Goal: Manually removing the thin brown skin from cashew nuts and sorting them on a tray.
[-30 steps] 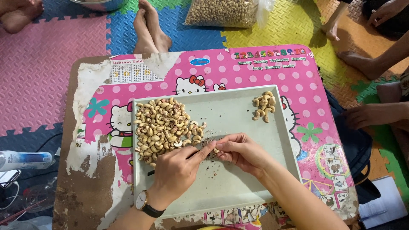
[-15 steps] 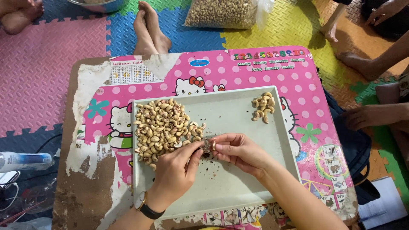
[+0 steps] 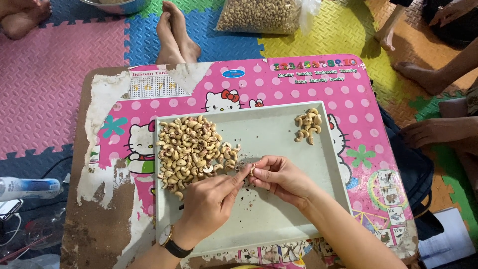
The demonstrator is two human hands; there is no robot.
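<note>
Right now I have both hands meeting over the pale tray [image 3: 279,219] on the bench [image 3: 99,214]: my right hand [image 3: 281,179] pinches a single cashew [image 3: 252,171] between fingertips, my left hand [image 3: 209,201] (wristwatch on it) presses its fingertips against it, beside the big cashew heap [image 3: 191,147]. A smaller pile [image 3: 307,124] lies well apart.

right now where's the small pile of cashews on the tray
In the head view, the small pile of cashews lies in the far right corner of the grey tray, apart from the big heap on the left and beyond the right hand.
</note>
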